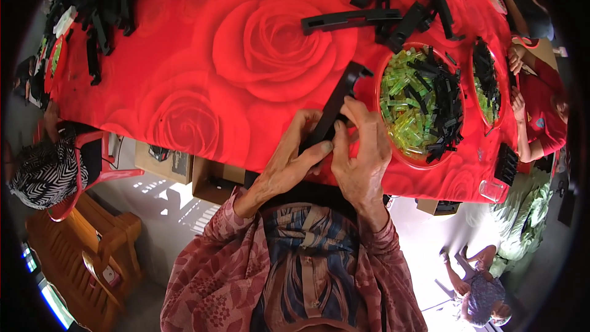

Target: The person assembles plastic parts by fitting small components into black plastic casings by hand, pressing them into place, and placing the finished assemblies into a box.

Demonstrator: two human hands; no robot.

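Observation:
My left hand (289, 163) and my right hand (362, 147) both grip the near end of a long black plastic bar (341, 95) that slants up and away over the red rose-patterned tablecloth (215, 80). My fingertips pinch the bar where the two hands meet. Just right of my right hand stands a red bowl (384, 77) holding several clear yellow-green pieces and small black parts.
More long black bars (350, 19) lie at the table's far side, with heaps at the far left (104, 0). A second red bowl (485, 83) stands at the right, by a seated person in red (544, 110). Another person (46, 172) sits left on a red chair. Cardboard boxes (175, 166) sit under the table.

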